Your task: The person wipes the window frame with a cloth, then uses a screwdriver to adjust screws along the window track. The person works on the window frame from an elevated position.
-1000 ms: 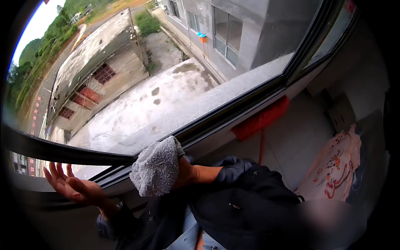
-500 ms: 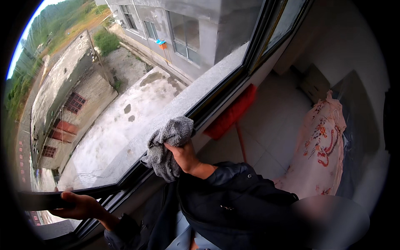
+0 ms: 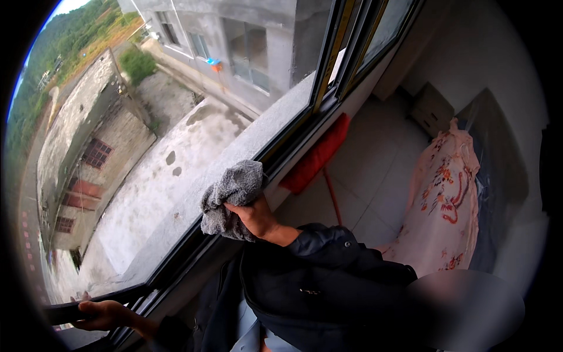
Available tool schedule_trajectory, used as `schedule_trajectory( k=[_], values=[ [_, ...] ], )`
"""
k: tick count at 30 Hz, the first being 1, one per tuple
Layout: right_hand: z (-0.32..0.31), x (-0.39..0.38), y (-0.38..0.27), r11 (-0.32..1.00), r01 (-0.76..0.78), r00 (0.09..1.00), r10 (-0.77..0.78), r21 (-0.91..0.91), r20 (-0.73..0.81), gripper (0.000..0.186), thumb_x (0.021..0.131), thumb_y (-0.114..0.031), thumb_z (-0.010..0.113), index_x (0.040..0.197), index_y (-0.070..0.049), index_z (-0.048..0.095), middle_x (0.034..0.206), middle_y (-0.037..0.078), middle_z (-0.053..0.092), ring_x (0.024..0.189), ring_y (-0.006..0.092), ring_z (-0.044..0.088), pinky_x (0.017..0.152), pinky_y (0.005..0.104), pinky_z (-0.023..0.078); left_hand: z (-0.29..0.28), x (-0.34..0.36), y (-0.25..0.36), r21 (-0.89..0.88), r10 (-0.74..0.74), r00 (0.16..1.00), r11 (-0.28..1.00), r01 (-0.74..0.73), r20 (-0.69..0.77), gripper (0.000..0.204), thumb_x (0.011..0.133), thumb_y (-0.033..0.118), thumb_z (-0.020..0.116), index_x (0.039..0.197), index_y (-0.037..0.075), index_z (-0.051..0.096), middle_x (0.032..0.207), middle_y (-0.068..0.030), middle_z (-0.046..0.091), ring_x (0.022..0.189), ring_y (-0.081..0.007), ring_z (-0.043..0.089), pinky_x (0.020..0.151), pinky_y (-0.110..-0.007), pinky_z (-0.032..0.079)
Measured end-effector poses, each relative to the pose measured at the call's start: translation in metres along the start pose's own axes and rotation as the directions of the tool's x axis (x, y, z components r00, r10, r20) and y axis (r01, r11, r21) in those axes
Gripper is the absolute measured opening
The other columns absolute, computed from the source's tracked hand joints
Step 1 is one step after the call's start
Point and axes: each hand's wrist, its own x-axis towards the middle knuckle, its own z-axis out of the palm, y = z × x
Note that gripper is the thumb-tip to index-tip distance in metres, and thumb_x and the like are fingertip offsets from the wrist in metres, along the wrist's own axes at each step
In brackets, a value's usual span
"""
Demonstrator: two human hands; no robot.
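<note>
My right hand (image 3: 256,220) is closed around a bunched grey cloth (image 3: 233,196), which lies over the dark window track (image 3: 186,243) and the edge of the pale outer ledge. At the lower left, the fingers of my left hand (image 3: 107,315) are wrapped round the dark bar of a window sash (image 3: 126,295). Some of its fingertips show beyond the bar. Both dark sleeves come in from below.
Inside, a red broom (image 3: 316,155) leans by the wall under the window. A pink patterned cloth (image 3: 443,196) covers something long near a small cabinet (image 3: 431,108). Outside, far below, are a concrete yard (image 3: 176,158), an old building (image 3: 108,146) and a grey house (image 3: 270,35).
My left hand and the sash bar have shifted down in the picture. At the upper right, a gap now shows between the dark frames. The cloth stays in my right hand; the view has tilted slightly.
</note>
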Motion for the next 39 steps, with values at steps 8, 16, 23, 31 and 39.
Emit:
schedule_trajectory(
  k=[8, 16, 23, 31, 39],
  values=[
    [-0.012, 0.013, -0.036, 0.99, 0.087, 0.983, -0.067, -0.111, 0.174, 0.035, 0.088, -0.015, 0.079, 0.121, -0.004, 0.071, 0.122, 0.01, 0.074, 0.116, 0.0232, 0.068, 0.101, 0.0378, 0.052, -0.001, 0.038, -0.022, 0.087, 0.094, 0.995, 0.992, -0.09, -0.039, 0.065, 0.11, 0.047, 0.052, 0.138, -0.011, 0.045, 0.113, -0.0256, 0.067, 0.096, -0.0323, 0.072, 0.081, -0.038, 0.061],
    [-0.019, 0.009, -0.037, 0.993, 0.107, 0.981, -0.096, -0.055, 0.166, 0.047, 0.085, -0.019, 0.083, 0.126, -0.003, 0.068, 0.127, 0.012, 0.07, 0.121, 0.0265, 0.065, 0.107, 0.0419, 0.049, 0.007, 0.06, -0.079, 0.338, 0.196, 0.974, 0.93, -0.147, -0.116, 0.062, 0.109, 0.046, 0.052, 0.139, -0.009, 0.051, 0.126, -0.0282, 0.061, 0.113, -0.0384, 0.066, 0.096, -0.045, 0.056],
    [-0.072, 0.027, -0.107, 0.957, 0.282, 0.941, -0.263, -0.067, 0.21, 0.061, 0.095, -0.026, 0.068, 0.147, -0.001, 0.049, 0.134, 0.011, 0.057, 0.12, 0.0259, 0.056, 0.109, 0.0411, 0.042, -0.027, 0.088, -0.082, 0.532, 0.305, 0.938, 0.828, -0.174, -0.167, 0.058, 0.109, 0.037, 0.057, 0.144, -0.007, 0.046, 0.144, -0.0268, 0.048, 0.122, -0.0404, 0.058, 0.104, -0.048, 0.051],
    [-0.084, 0.067, -0.08, 0.889, 0.443, 0.87, -0.458, -0.118, -0.185, 0.065, 0.096, -0.025, 0.054, 0.154, 0.005, 0.044, 0.139, 0.016, 0.057, 0.122, 0.0276, 0.059, 0.111, 0.0426, 0.045, -0.033, 0.055, -0.107, 0.523, 0.135, 0.972, 0.852, -0.015, -0.192, 0.073, 0.103, 0.047, 0.066, 0.152, -0.001, 0.039, 0.147, -0.0295, 0.042, 0.134, -0.0468, 0.043, 0.111, -0.055, 0.039],
    [-0.096, 0.083, -0.075, 0.918, 0.393, 0.914, -0.396, -0.046, -0.085, 0.058, 0.09, -0.016, 0.059, 0.144, 0.003, 0.052, 0.132, 0.016, 0.062, 0.124, 0.0306, 0.06, 0.114, 0.0444, 0.044, -0.051, 0.048, -0.153, 0.595, 0.127, 0.957, 0.801, 0.056, -0.26, 0.076, 0.095, 0.059, 0.07, 0.139, -0.001, 0.056, 0.136, -0.0296, 0.057, 0.129, -0.0458, 0.053, 0.108, -0.053, 0.044]
  ],
)
